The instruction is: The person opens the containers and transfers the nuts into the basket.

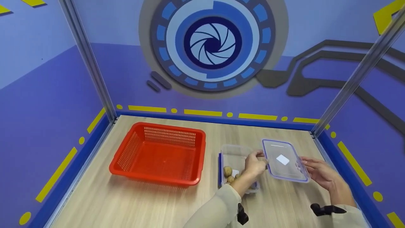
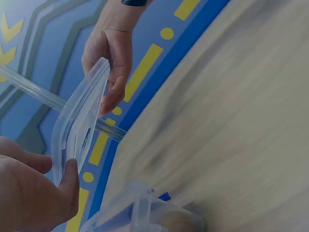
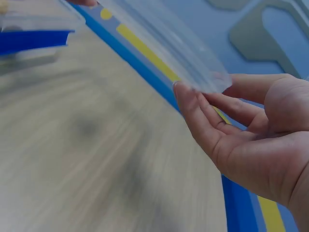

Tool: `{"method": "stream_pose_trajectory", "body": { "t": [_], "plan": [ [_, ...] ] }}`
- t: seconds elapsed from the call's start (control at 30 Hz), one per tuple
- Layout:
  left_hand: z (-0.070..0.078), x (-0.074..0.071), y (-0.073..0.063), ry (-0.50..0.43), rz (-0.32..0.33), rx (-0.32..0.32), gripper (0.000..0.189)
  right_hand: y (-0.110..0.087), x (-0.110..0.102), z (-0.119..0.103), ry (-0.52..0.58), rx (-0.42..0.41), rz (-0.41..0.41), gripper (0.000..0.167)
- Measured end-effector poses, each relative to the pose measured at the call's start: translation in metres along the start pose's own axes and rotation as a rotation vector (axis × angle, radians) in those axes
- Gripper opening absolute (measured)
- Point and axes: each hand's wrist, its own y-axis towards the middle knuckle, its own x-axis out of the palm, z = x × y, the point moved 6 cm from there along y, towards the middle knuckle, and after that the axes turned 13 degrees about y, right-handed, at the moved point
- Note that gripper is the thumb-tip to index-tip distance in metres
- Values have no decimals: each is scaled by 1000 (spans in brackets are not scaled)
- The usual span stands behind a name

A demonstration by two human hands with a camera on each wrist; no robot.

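Observation:
A clear plastic lid with a blue-purple seal and a white label is held tilted above the table by both hands. My left hand pinches its left edge between thumb and fingers, as the left wrist view also shows. At the opposite edge, my right hand grips the lid between thumb and fingertips. Just under the left hand stands the clear food container, uncovered, with a blue latch flap hanging on its left side. Several walnuts lie inside; the left wrist and hand hide part of them.
A red perforated plastic basket stands on the wooden table, left of the container. Blue-purple printed panels and metal posts enclose the table at the back and sides.

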Motion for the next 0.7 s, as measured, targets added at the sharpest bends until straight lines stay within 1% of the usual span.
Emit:
{"method": "stream_pose_trajectory", "body": {
  "t": [0.1, 0.23, 0.27, 0.3, 0.37, 0.5, 0.53, 0.57, 0.63, 0.7],
  "plan": [
    [-4, 6, -2, 24, -16, -3, 40, 2, -8, 1, -65, 9, 14, 25],
    [-9, 14, -1, 16, -17, -24, 44, 7, -15, 3, -174, 16, 38, 27],
    [-10, 15, 0, 44, -11, -22, 46, 7, -18, 4, -193, 25, 49, 28],
    [-11, 17, 1, 83, -5, -17, 47, 8, -21, 6, -214, 35, 55, 29],
    [-11, 21, 1, 183, -2, 8, 49, 8, -28, 10, -246, 47, 100, 31],
    [-10, 31, 2, 460, -8, 81, 49, 9, -42, 20, -274, 70, 184, 37],
    [-9, 33, 1, 524, -13, 92, 50, 9, -45, 22, -279, 72, 211, 38],
    [-9, 36, 0, 580, -19, 93, 51, 10, -48, 24, -282, 79, 222, 40],
    [-11, 42, -1, 648, -28, 79, 54, 10, -53, 28, -282, 94, 234, 41],
    [-12, 48, -3, 677, -36, 59, 55, 9, -58, 31, -278, 106, 250, 38]
  ]
}}
